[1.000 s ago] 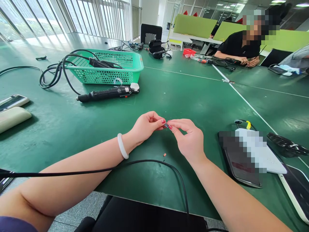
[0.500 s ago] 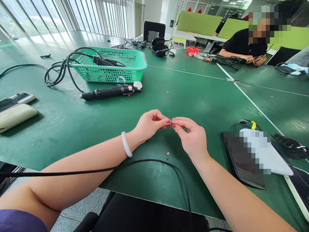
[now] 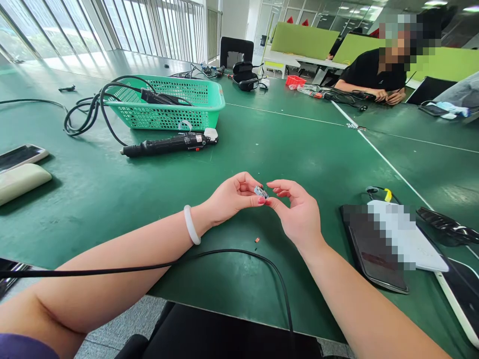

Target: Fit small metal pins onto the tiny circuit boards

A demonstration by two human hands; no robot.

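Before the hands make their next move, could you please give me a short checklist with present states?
1. Small grey part held in the left hand: ok.
2. Right hand gripping it too: cannot tell, contact too small.
3. Orange piece visible on the table: ok.
4. Black cable clear of the left forearm in view: not ok, crosses it.
5. Black power tool lying on the table: ok.

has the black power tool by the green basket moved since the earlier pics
No, the black power tool lies just as before along the near side of the green basket; only the camera view shifted.
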